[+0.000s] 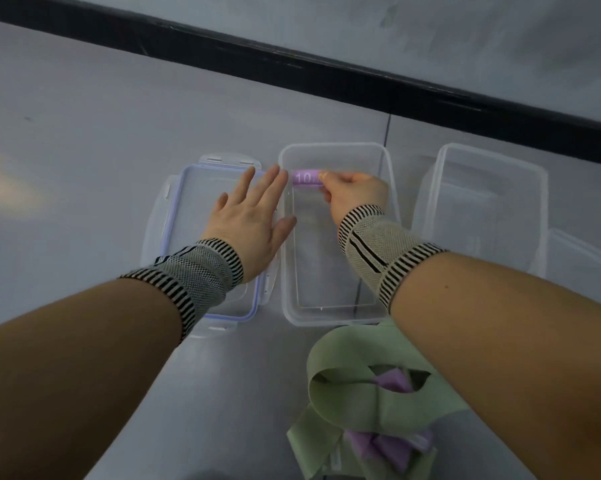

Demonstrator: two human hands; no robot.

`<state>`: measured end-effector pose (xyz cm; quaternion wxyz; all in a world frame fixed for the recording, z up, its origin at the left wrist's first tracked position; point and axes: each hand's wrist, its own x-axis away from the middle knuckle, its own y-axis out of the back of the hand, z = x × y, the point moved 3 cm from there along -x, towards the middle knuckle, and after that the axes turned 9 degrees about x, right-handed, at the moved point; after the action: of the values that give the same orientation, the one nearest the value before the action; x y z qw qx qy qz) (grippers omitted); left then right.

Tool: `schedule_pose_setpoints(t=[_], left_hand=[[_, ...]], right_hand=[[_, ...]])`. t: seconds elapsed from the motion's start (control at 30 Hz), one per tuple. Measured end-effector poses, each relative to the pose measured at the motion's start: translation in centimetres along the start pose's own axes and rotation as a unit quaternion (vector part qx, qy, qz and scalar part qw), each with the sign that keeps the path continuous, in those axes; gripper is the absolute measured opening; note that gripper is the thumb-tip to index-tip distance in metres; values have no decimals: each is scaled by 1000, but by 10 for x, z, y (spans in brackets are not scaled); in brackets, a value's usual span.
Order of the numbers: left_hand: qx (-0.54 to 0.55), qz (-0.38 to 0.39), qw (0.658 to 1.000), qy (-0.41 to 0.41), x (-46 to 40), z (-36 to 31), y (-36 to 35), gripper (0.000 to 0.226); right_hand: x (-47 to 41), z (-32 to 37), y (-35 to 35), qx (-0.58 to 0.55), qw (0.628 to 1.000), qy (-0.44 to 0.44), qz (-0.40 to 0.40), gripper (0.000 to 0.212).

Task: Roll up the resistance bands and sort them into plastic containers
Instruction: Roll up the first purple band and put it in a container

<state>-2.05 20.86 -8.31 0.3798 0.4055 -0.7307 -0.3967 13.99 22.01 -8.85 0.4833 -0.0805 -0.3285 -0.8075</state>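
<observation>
A rolled purple resistance band [305, 177] printed "10" lies at the far end inside the middle clear plastic container [385, 174]. My right hand [356, 195] reaches into that container and pinches the roll with curled fingers. My left hand [254, 220] is flat with straight fingers, over the container lid [188, 209] and against the container's left wall. Loose green bands [354, 386] and purple bands [392, 448] lie in a heap near the front edge.
A second clear container [482, 202] stands to the right, with part of another clear piece [583, 261] beyond it. The lid has a blue seal. A black strip [326, 74] runs along the far side of the grey surface.
</observation>
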Motion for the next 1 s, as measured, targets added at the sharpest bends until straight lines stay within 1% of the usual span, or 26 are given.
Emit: schedule_pose_setpoints(t=[0.07, 0.17, 0.3, 0.4, 0.5, 0.63, 0.7, 0.77, 0.8, 0.9, 1.0], left_hand=[[11, 0, 1000, -4, -1, 1, -4, 67], [21, -3, 1000, -9, 1, 2, -11, 66], [43, -14, 999, -10, 0, 4, -15, 66], [58, -26, 998, -16, -1, 3, -19, 63], [60, -22, 998, -12, -1, 2, -21, 65], [56, -17, 998, -10, -2, 2, -20, 65], [56, -12, 998, -8, -2, 3, -21, 66], [61, -16, 998, -8, -1, 3, -21, 64], [63, -19, 998, -8, -1, 3, -21, 64], [63, -17, 998, -6, -2, 3, -21, 66], [62, -19, 998, -11, -3, 2, -22, 65]], right_hand=[[-9, -5, -8, 22, 1000, 4, -12, 26], [-19, -13, -18, 68, 997, 9, -21, 20], [-29, -14, -23, 116, 993, 15, -22, 25], [-33, -10, -23, 143, 989, 14, -30, 23], [-33, -7, -25, 185, 981, 24, -49, 25], [-28, -4, -29, 253, 964, 53, -58, 32], [-27, -8, -30, 256, 963, 68, -55, 29], [-26, -11, -32, 258, 960, 97, -48, 20], [-26, -13, -33, 278, 952, 119, -53, 18], [-27, -18, -37, 361, 914, 169, -75, 31], [-28, -23, -35, 387, 897, 194, -94, 33]])
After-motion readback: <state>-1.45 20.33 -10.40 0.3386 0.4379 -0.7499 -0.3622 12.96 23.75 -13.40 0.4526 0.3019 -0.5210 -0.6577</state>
